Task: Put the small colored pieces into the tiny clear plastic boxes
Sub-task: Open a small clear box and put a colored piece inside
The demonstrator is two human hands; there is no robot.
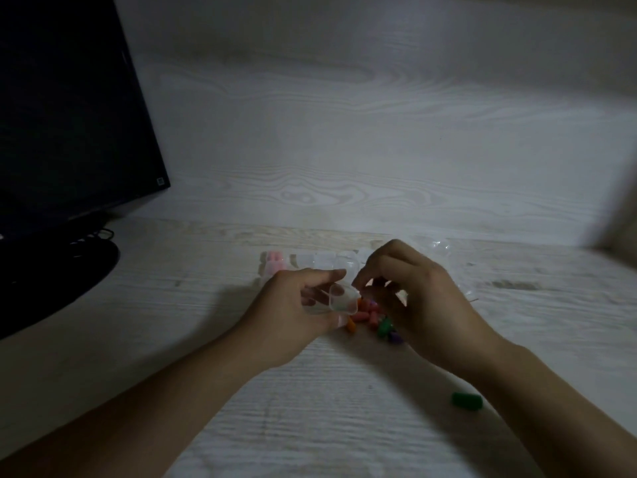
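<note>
Surface (344,426) of pale wood grain carries everything here, with a dark monitor (69,115) standing at its far left, well apart from the work. Along the far side of the hands lies a row of tiny clear boxes (310,262); the one at its left end holds pink pieces (274,265), while the others look unfilled, though the dim light makes that hard to confirm. The left hand (293,312) grips one clear box (341,300) between thumb and curled fingers, lifted and tilted toward the right hand, likely so its mouth is easy to reach. Nothing can be made out inside it. The right hand (413,294) hovers just beside that box with fingertips drawn together in a pinch; whether a piece is between them I cannot tell. Directly below both hands sits the pile of colored pieces (372,317), orange, green and purple, kept close for short reaches. One green piece (467,401) lies apart, near the right forearm.
</note>
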